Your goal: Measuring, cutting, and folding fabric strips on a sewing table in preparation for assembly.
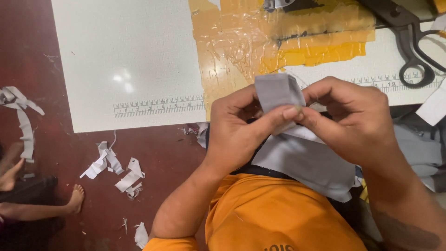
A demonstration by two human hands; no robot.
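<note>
Grey folded fabric piece [277, 93] is pinched in both our hands, just below the white cutting-mat surface [125, 60] w/ printed ruler. Left hand [239, 125] fingers closed on its lower edge; right hand [353, 121] fingers grip its right side. Black metal scissors [413, 42] lie on the surface's far right; white cloth scraps [111, 167] on the floor left of it.

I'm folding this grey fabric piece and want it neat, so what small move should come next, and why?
Probably press the fold flat between both thumbs and forefingers. The grey piece stands upright off the table, pinched at its lower edge by the left hand and right hand, and its folded top looks puffed open rather than creased.
</note>
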